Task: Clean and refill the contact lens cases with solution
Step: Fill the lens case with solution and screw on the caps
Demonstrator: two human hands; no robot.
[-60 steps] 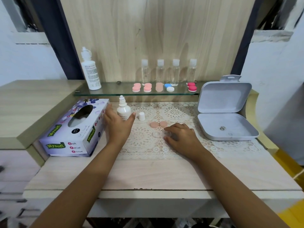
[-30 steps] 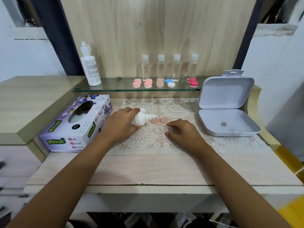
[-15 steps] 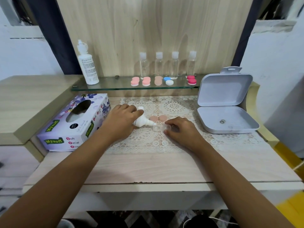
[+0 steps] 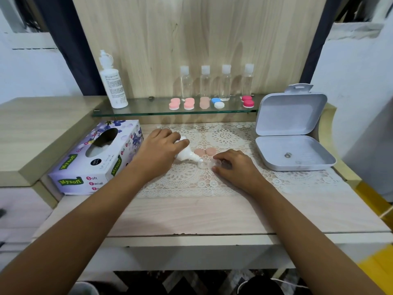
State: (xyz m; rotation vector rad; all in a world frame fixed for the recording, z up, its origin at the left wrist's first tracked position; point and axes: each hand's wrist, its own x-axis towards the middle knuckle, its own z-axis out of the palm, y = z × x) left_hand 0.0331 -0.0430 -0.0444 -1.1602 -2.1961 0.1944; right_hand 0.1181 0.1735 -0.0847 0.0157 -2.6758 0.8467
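- A purple tissue box (image 4: pixel 93 158) is lying at the left of the frame, on the wooden table (image 4: pixel 191 213).
- A tall white solution bottle (image 4: pixel 112 86) is standing upright in the upper left, on the glass shelf (image 4: pixel 148 110).
- Left of centre, the left hand (image 4: pixel 157 154) is gripping a small white dropper bottle (image 4: pixel 186 155), with its fingers curled round the body.
- The dropper bottle is tilting down to the right, its nozzle pointing into the clear lens case (image 4: pixel 205 165).
- The lens case is lying at the centre on the lace mat (image 4: pixel 187 177), with two pink caps (image 4: pixel 205 151) just behind it.
- The right hand (image 4: pixel 236 167) is resting on the mat, its curled fingertips pinching the case's right end.
- Coloured lens cases (image 4: pixel 204 103) and four clear bottles (image 4: pixel 214 84) are standing along the shelf, above centre.
- A grey hinged box (image 4: pixel 291 145) is sitting open at the right.
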